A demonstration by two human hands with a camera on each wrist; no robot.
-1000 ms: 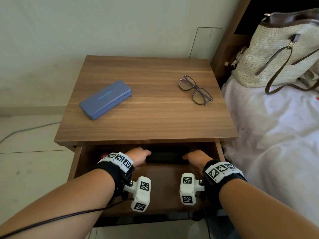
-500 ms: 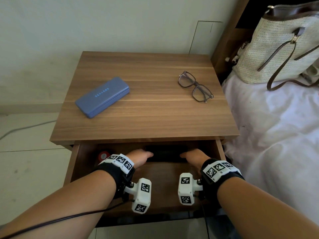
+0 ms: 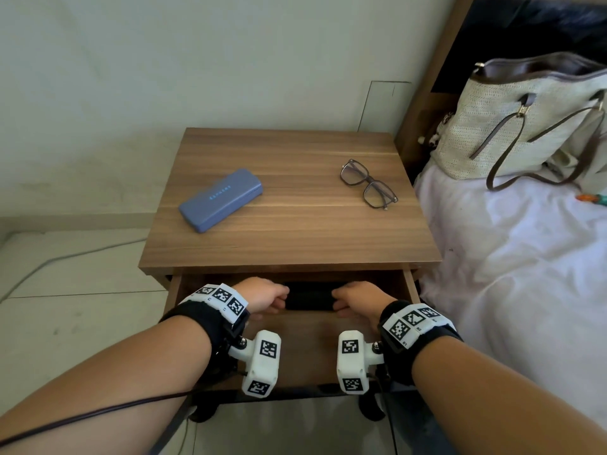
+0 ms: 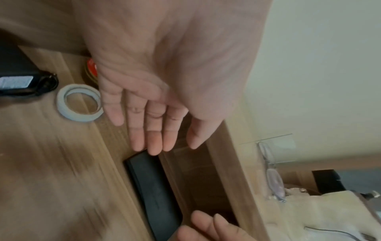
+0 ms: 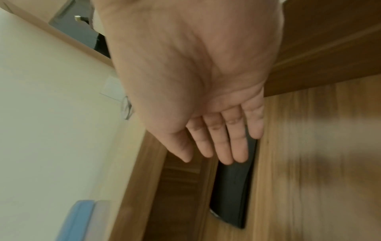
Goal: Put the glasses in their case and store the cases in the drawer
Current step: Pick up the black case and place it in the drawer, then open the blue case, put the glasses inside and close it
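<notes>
A black glasses case (image 3: 310,297) lies across the back of the open drawer (image 3: 411,284). My left hand (image 3: 262,295) is at its left end and my right hand (image 3: 356,298) at its right end. In the left wrist view the left hand (image 4: 164,143) has straight fingers whose tips touch the end of the black case (image 4: 152,184). The right hand (image 5: 216,154) likewise lies with straight fingers over the black case (image 5: 233,192). On the nightstand top (image 3: 295,231) lie a shut blue case (image 3: 220,200) at the left and folded glasses (image 3: 368,184) at the right.
Inside the drawer, left of my left hand, lie a roll of white tape (image 4: 80,102), a red-topped item (image 4: 90,68) and a black adapter (image 4: 16,78). A bed with a white sheet (image 3: 509,257) and a woven handbag (image 3: 512,126) borders the nightstand on the right.
Both hands stay at the ends of the black case in the drawer. My head view has pulled back and up, showing more of the wall and bed.
</notes>
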